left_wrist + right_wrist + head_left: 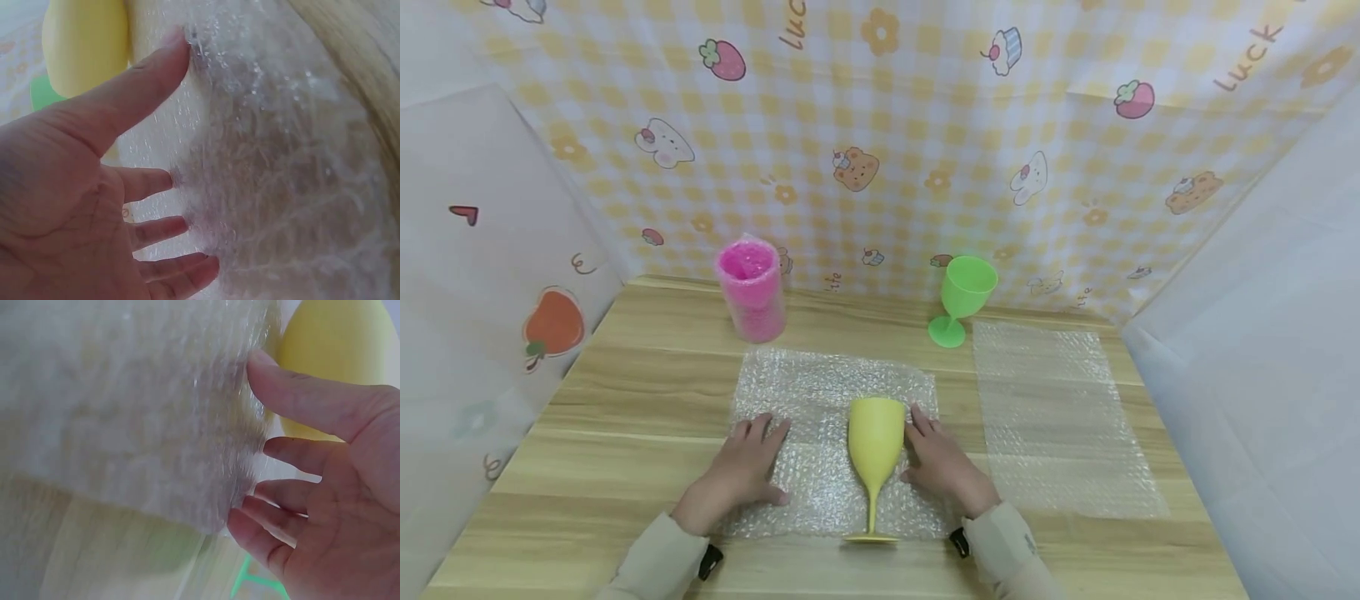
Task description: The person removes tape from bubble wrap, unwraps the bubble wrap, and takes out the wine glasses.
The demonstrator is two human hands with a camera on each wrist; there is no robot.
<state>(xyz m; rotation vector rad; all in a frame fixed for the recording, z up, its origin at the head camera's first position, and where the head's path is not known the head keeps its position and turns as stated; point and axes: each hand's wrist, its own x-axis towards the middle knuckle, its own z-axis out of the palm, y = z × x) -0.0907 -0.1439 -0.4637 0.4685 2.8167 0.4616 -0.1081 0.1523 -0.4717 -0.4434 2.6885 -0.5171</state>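
A yellow plastic goblet (877, 433) lies on its side on a sheet of bubble wrap (812, 492), its foot toward the front edge. On the sheet's left part rests my left hand (737, 471), fingers spread and fingertips touching the wrap (281, 156). My right hand (943, 467) is just right of the goblet's bowl. In the right wrist view its thumb and fingertips press on the wrap (125, 406), with the goblet (337, 344) beside the thumb. Neither hand grips anything.
A green goblet (968, 287) stands upright at the back. To its left is a pink cup (752, 287) wrapped in bubble wrap. Another bubble wrap sheet (1067, 425) lies flat on the right of the wooden table (602, 417). A patterned curtain (910, 108) hangs behind.
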